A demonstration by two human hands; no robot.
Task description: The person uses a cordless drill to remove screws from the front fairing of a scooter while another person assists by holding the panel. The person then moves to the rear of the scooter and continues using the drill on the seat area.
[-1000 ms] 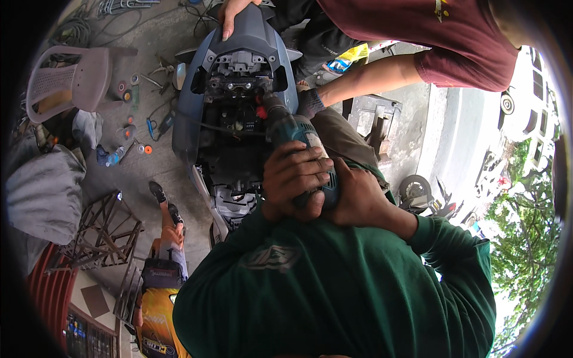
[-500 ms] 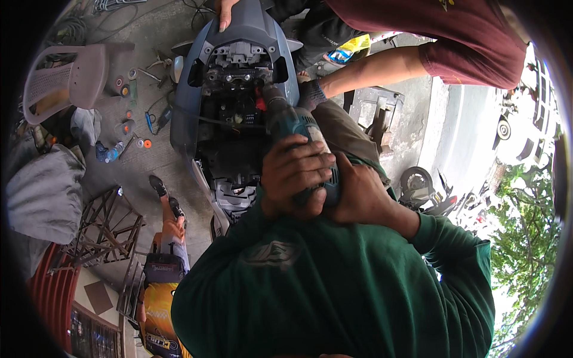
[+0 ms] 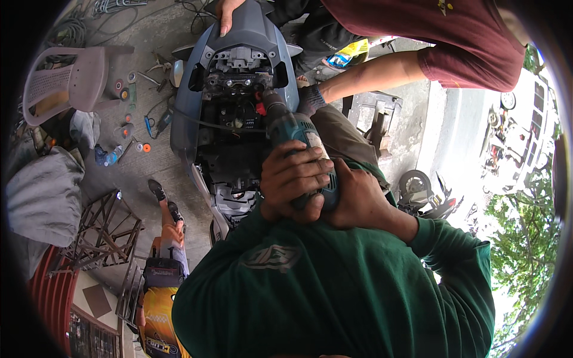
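Both my hands are closed around a teal power drill. My left hand wraps over its body from the left. My right hand grips the rear end, where the palm hides the handle. The chuck points away from me into the right side of a grey-blue motorcycle body, close to a red cap. What the drill tip touches is hidden. Inside the opened body lie a black battery, a cable and dark metal parts.
A person in a maroon shirt rests a bare hand on the body's far end; their gloved hand is beside the drill. Left are a plastic chair, scattered tools and a bottle. Someone in yellow sits lower left.
My hands and the drill hold almost the same place. The view has shifted slightly. On the street at the right, a light-coloured vehicle shows in a different position.
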